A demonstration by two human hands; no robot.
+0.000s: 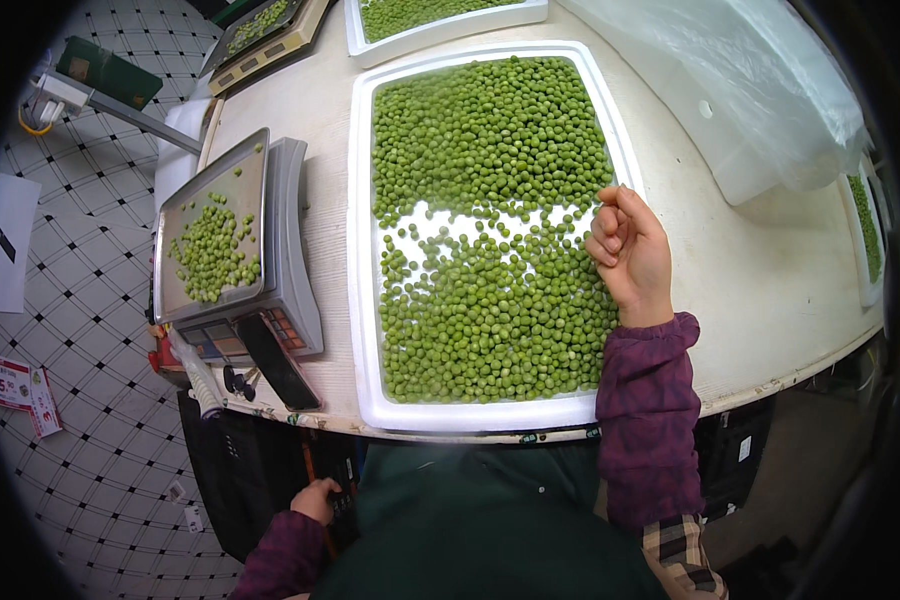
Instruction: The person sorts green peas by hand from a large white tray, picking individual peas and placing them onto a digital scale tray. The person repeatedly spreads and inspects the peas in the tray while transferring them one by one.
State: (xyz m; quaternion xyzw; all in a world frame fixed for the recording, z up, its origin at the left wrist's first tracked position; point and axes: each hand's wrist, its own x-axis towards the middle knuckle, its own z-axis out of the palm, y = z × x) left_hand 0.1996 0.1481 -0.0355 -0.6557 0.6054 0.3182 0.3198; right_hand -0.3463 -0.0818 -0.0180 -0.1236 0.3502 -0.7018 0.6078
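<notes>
A white foam tray lies on the table in front of me. Shelled green peas fill it in two broad heaps, with a thinner band across the middle where the white bottom shows. My right hand is over the tray's right rim, beside the peas, its fingers curled in and thumb near the index finger. I see nothing held in it. Below the table's front edge, my left hand hangs low beside a black crate. Its fingers are partly hidden, and no object shows in it.
A weighing scale on the left carries peas in its metal pan. A smartphone leans against its front, near keys. Another pea tray and scale stand behind. Clear plastic bags lie at right.
</notes>
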